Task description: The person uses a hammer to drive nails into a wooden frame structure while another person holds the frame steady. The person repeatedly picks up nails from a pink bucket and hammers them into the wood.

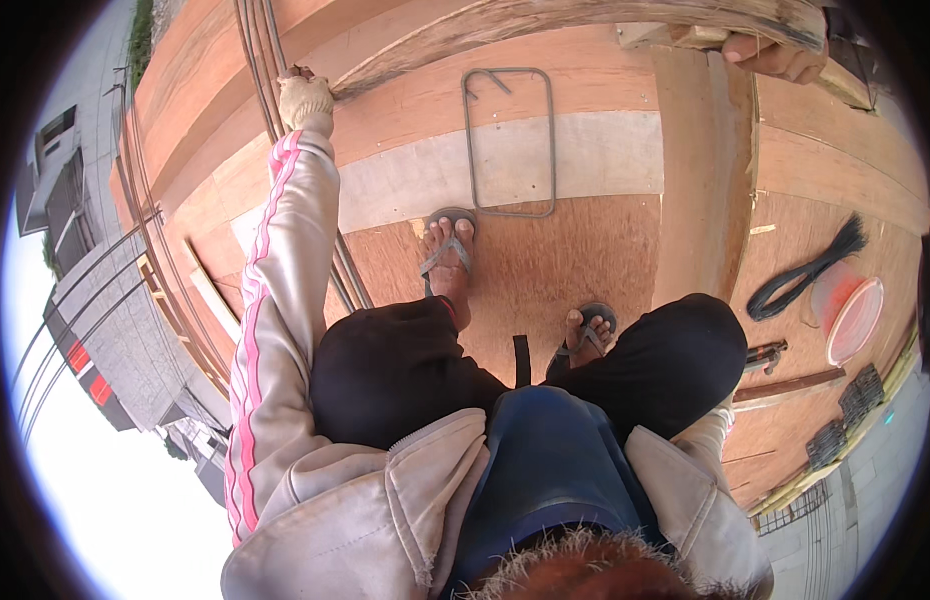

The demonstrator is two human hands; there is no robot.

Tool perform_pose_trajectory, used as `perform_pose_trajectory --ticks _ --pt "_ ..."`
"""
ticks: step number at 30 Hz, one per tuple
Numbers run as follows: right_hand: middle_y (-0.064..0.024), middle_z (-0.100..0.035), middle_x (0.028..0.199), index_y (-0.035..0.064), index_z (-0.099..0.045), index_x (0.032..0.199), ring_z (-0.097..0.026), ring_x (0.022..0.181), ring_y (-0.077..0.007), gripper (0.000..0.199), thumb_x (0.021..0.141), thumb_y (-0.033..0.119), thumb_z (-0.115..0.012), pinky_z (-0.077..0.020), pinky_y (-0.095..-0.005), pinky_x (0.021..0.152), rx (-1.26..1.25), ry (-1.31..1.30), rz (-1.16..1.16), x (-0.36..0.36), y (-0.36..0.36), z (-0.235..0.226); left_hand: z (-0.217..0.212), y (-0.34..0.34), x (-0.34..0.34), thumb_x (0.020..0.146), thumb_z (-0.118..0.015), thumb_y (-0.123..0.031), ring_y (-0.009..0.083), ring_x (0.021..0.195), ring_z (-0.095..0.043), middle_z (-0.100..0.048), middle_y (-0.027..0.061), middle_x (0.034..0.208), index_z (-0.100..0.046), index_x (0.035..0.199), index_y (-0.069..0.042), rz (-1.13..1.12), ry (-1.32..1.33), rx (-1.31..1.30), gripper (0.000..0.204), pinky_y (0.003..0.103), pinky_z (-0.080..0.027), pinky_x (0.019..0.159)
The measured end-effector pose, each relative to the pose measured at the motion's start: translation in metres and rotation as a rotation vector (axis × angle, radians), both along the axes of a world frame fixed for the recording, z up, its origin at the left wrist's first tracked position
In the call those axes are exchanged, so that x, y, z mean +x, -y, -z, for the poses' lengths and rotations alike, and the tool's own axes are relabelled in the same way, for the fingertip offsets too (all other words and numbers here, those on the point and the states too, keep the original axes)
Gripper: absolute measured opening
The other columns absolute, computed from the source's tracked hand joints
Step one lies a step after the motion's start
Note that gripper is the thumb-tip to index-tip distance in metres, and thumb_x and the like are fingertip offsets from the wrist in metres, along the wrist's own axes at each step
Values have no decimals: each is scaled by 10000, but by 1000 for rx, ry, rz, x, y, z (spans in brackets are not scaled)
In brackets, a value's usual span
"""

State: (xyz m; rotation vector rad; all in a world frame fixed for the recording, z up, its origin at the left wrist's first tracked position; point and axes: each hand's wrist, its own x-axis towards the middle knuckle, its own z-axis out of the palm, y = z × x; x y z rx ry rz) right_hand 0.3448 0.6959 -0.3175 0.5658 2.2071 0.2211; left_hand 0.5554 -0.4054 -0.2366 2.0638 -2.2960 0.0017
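My left arm reaches far forward in a pale sleeve with pink stripes. The gloved left hand [307,103] has its fingers curled beside a bundle of long steel rods [259,60] and the near end of a rough wooden plank [465,40]; what the fingers grip is hidden. My right sleeve [703,432] passes behind my right knee, and the right hand is out of sight. Ahead of my sandalled feet lies a bent steel stirrup [555,140], a rounded rectangle with hooked ends. Another person's bare hand [780,58] holds the plank's far right end.
I squat on a plywood deck [585,245]. To the right are a bundle of black tie wire [810,268], a red-and-white plastic bucket [853,322] on its side, a tool [765,356], a wood strip [788,388] and dark blocks [861,395]. More rods [125,110] run along the left edge, above a drop.
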Motion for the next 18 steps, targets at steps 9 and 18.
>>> perform_pose_trajectory --ticks 9,18 --pt "-61 -594 799 64 -566 1161 -605 561 -188 256 1034 287 -554 -556 -385 497 -287 -439 84 -11 70 -148 9 -23 5 837 -646 -337 375 1028 -700 -700 200 1125 -658 1132 -85 176 -158 -20 388 477 -551 872" --pt "-44 -579 814 38 -555 1191 -566 600 -136 257 995 192 -621 -510 -312 538 -1079 -430 -397 -14 429 -263 28 -14 22 827 -701 -300 317 1067 -671 -675 89 1139 -611 1107 -146 107 -265 56 333 477 -546 841"
